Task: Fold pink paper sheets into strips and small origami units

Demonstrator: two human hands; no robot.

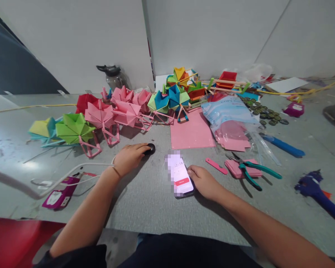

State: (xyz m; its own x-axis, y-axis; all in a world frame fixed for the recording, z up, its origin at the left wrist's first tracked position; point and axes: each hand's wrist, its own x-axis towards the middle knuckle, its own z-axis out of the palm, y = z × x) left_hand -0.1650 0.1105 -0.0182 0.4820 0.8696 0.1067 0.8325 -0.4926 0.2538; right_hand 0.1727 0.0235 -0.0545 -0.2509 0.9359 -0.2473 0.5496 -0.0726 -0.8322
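Note:
My left hand (129, 158) rests on the table with its fingers closed on a small round black object (150, 149), whose kind I cannot make out. In my right hand (205, 181) is a smartphone (181, 178), gripped by its right edge and tilted up from the table. Its screen is lit and shows digits and a red button; the left part is blurred. Right of that hand lie a pink craft knife (216, 166) and a stack of pink paper pieces (236, 169), with teal-handled pliers (251, 172) on top.
Folded paper wheels (75, 128) on stick frames stand along the back left, near a dark bottle (115, 76). Pink sheets (191, 130), a plastic bag (230, 109) and a pile of coins (270, 114) lie behind. A purple power bank (61, 193) with cables sits left.

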